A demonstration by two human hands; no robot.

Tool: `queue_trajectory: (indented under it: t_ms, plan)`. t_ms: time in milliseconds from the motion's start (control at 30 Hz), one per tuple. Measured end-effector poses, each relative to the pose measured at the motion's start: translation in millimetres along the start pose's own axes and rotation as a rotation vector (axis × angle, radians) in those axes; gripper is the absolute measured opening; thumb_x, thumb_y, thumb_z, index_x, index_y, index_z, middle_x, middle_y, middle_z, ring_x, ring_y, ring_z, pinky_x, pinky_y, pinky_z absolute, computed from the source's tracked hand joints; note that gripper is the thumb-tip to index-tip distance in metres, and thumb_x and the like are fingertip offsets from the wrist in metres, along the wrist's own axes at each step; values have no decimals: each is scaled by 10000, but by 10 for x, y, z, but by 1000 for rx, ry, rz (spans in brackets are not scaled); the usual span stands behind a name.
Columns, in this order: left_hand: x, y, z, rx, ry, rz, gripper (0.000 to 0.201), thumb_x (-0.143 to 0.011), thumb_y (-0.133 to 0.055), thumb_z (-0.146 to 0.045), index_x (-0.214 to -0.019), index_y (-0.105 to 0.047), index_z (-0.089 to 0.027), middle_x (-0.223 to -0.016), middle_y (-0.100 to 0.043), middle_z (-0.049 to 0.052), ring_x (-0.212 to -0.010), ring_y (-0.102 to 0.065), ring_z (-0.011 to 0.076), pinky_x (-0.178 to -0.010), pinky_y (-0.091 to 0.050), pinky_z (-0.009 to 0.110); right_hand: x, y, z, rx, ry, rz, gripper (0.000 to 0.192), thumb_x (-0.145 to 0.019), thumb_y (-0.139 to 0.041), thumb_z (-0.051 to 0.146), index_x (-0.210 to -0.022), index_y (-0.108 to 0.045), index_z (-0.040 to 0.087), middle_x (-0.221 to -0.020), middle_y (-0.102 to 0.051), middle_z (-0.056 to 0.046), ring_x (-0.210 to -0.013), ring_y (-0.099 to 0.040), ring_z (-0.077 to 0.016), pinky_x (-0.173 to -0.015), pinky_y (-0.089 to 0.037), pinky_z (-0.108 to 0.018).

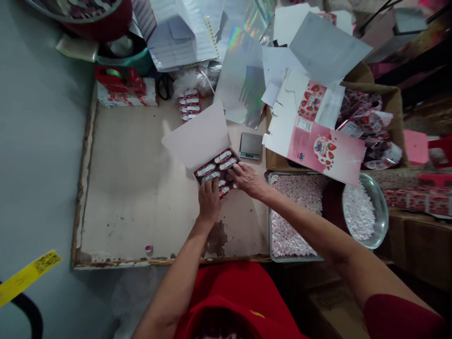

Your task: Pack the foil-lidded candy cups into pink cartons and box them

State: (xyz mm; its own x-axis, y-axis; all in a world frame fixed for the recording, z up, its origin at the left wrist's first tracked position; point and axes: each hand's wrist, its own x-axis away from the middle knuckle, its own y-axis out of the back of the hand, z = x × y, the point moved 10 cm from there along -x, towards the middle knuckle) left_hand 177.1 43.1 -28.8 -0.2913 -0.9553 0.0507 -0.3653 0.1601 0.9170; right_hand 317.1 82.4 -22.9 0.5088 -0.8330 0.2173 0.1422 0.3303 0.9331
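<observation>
both hands on an open flat white cardboard box of small red-and-white sachets
left hand and right hand lie spread, fingers pressing the sachets, on the worn bench.

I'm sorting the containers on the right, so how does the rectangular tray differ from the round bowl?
The tray is rectangular and flat-walled; the bowl is round and curved. The tray sits beside the right hand; the bowl lies farther right. The tray's candies look pinkish, the bowl's whiter. Both are shiny metal holding small candies.

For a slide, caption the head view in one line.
Both hands, left hand and right hand, press small sachets into an open box beside a pocket scale and a candy tray.
</observation>
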Motion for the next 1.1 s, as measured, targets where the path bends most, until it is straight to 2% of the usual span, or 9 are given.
queue_trajectory:
  t_ms: [100, 233, 300, 400, 500, 667, 833, 967, 1100]
  plan:
    - [61, 220, 55, 86, -32, -99, 680, -896, -793, -507, -1443, -556, -182, -1413, -558, 215, -1355, -534, 362, -1180, -429, 503, 110, 187, -198, -27, -191, -55, 699, -890, -767, 232, -1539, -523, 145, -1428, -570, -217, -1314, -496, -395, -1103, -466, -518]
    - [76, 387, 511, 187, 341, -267, 702, -975, -629, -626, -1482, -475, -166, -1254, -663, 198, -1196, -641, 334, -1052, -511, 486, 201, 197, -707, -131, -589, -123, 486, -1072, -512, 393, -1490, -565, 150, -1333, -668, -190, -1140, -645, -328, -945, -519, -402]
    - [19, 234, 671, 216, 516, -179, 698, -1017, -545, -602, -1529, -423, -144, -1151, -714, 187, -1074, -701, 337, -938, -550, 473, 149, 65, -803, -181, -665, -87, 484, -1127, -349, 389, -1508, -549, 168, -1313, -713, -165, -1097, -683, -303, -893, -512, -364]
    - [-80, 37, 770, 116, 630, -6, 577, -1083, -380, -432, -1558, -431, -109, -1048, -758, 205, -983, -743, 368, -868, -549, 484, 34, -49, -700, -159, -575, -59, 500, -1140, -276, 356, -1554, -514, 209, -1266, -759, -132, -1063, -709, -281, -856, -496, -327]
    - [-129, 72, 786, 21, 569, 35, 558, -1083, -358, -354, -1581, -438, -113, -986, -774, 185, -971, -755, 345, -871, -542, 440, 165, -100, -495, -135, -514, -62, 538, -1088, -361, 241, -1610, -445, 140, -1192, -778, -180, -1032, -728, -295, -844, -502, -330]
    - [-22, 208, 762, -89, 357, 98, 554, -1083, -410, -413, -1575, -483, -169, -964, -782, 152, -930, -758, 309, -840, -533, 361, 921, -286, 16, -255, -593, -123, 621, -1012, -333, 91, -1631, -378, 71, -1265, -754, -237, -1056, -755, -322, -864, -558, -378]
    - [131, 0, 674, -116, 202, 177, 522, -1087, -398, -409, -1555, -537, -225, -998, -781, 137, -858, -739, 295, -829, -519, 368, 1649, -717, 461, -400, -781, -188, 623, -1030, -339, 148, -1649, -352, 78, -1216, -767, -231, -1003, -773, -322, -872, -595, -414]
    - [285, -70, 659, 205, 182, -50, 567, -1069, -449, -530, -1496, -601, -189, -962, -744, 97, -864, -689, 241, -869, -524, 347, 1936, -919, 450, -570, -836, -436, 616, -1092, -398, 388, -1656, -368, 142, -1219, -743, -189, -1033, -745, -298, -925, -602, -436]
    - [516, -88, 715, 627, 89, -235, 644, -1072, -406, -626, -1434, -661, -158, -1206, -688, 126, -1110, -644, 218, -1057, -503, 352, 1982, -966, 224, -721, -762, -727, 616, -1125, -273, 520, -1667, -370, 243, -1463, -588, -152, -1327, -615, -243, -1139, -519, -453]
